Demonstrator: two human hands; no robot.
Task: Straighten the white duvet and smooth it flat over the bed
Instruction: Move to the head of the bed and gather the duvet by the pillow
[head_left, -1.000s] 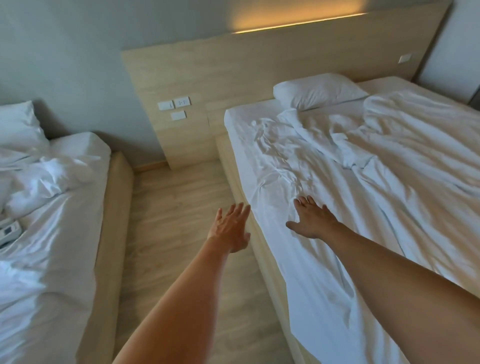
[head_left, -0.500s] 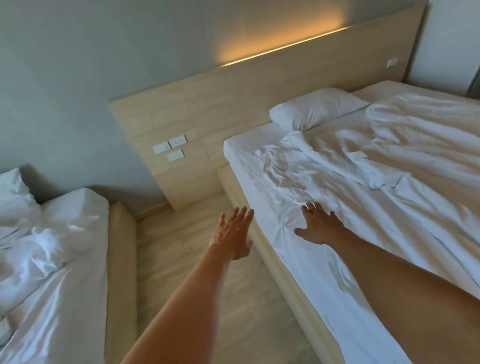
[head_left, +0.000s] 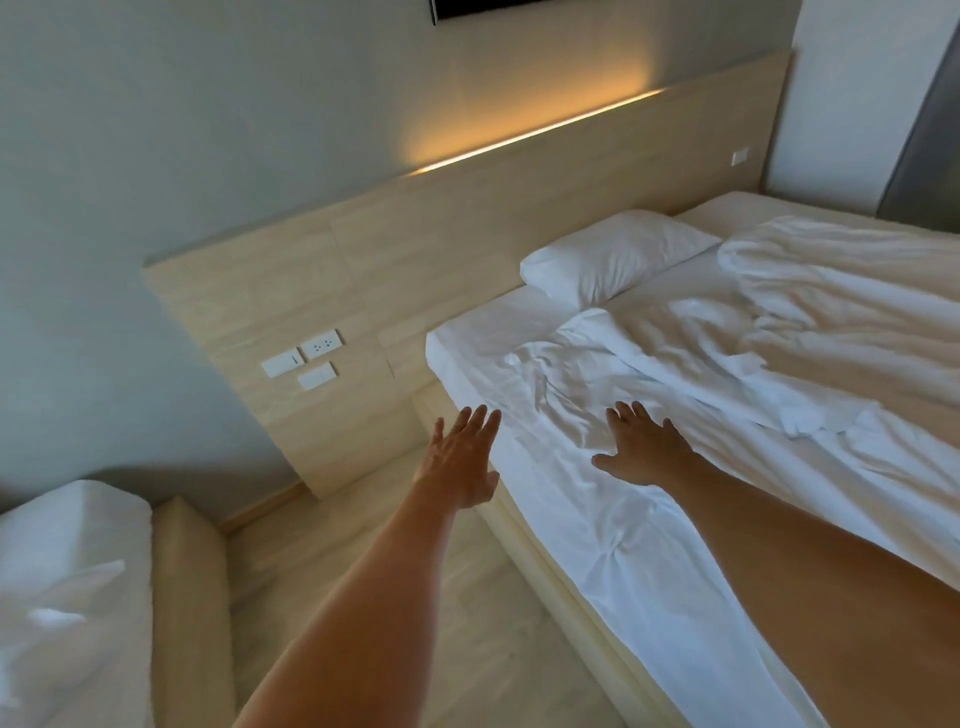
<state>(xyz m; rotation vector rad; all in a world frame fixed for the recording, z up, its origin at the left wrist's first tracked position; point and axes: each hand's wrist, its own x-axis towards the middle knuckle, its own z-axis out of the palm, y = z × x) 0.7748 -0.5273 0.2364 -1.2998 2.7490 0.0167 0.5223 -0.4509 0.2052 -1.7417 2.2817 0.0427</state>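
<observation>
White duvet (head_left: 810, 332), soft cloth, lies bunched and creased at right of frame, on the bed (head_left: 587, 566). Right hand (head_left: 644, 449) flat on wrinkled cloth, fingers spread straight. Left hand (head_left: 462, 457) at center, fingers extended, grasping nothing, beside the bed edge.

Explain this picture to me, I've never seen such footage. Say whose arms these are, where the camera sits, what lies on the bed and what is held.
There is no machine here. The arms belong to a person wearing one wide-angle camera on the head, looking forward and down. The left hand reaches out open beside the edge of the bed. The right hand rests flat, fingers spread, on wrinkled white bedding. Further across the bed the white duvet lies crumpled, and a pillow sits by the wooden headboard. Neither hand has a grip on anything. A second bed shows at lower left.
</observation>
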